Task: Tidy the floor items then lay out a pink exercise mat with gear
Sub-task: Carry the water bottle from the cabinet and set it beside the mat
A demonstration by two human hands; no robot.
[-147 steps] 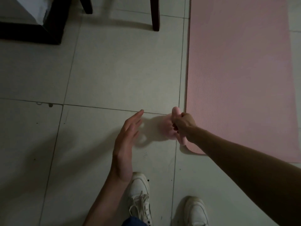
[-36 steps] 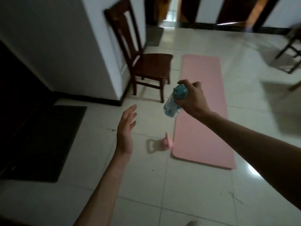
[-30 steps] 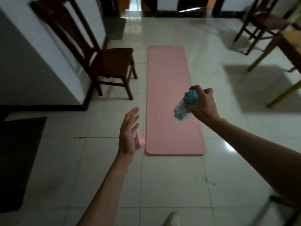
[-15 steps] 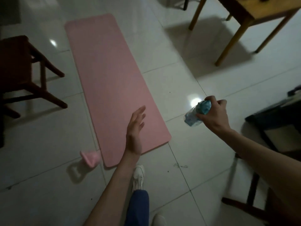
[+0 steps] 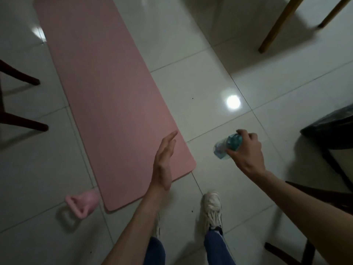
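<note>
Vs half a second ago: view has tipped further down and closer, both shoes now in frame, pink mat (image 5: 107, 96) fills more of the picture; right hand (image 5: 246, 152) with the bottle (image 5: 224, 149) sits lower, past the mat's near right corner, over bare floor (image 5: 210, 73). The grip looks unchanged.

Counts: one mat, one pink kettlebell (image 5: 83, 204), one bottle, two white shoes (image 5: 212, 209), two hands.

Mat lies flat on the tiled floor. Kettlebell stands on the floor just beside the mat's near left corner, handle toward the camera.

Right hand: fingers curled round the bottle's teal cap end, clear body slanting down-left, clear of the floor.

Left hand (image 5: 164, 159): fingers straight and together, edge-on, holding nothing, above the mat's near end; cannot tell if it touches the mat.
</note>
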